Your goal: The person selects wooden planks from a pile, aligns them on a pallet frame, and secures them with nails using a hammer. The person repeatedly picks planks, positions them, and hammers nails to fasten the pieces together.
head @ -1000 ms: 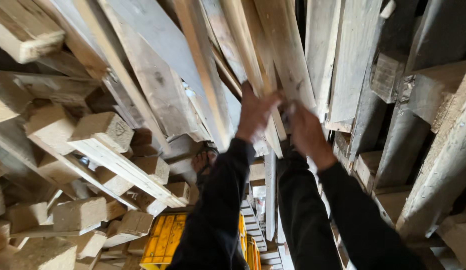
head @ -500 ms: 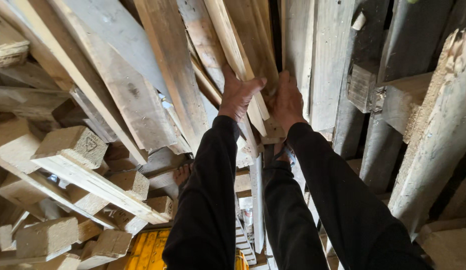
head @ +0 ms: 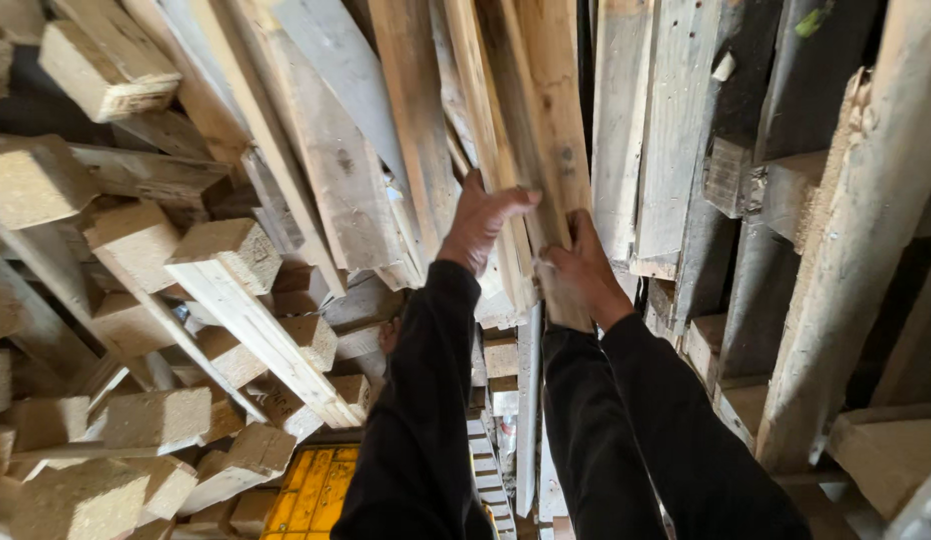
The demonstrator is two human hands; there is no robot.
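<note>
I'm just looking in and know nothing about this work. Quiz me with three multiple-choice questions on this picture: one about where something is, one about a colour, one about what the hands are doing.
1. Where is the yellow crate?
A. at the bottom, under the left sleeve's side
B. at the top right
C. between the two hands

2. What colour are the person's sleeves?
A. white
B. black
C. red

3. How do the left hand and right hand stand?
A. both hang free of the wood
B. both are on the leaning plank
C. both grip the chipboard block

Answers: 1 A, the yellow shows low in the frame beside the left arm. 2 B, both arms are clad in black. 3 B, the fingers of each hand lie on that plank's lower part.
</note>
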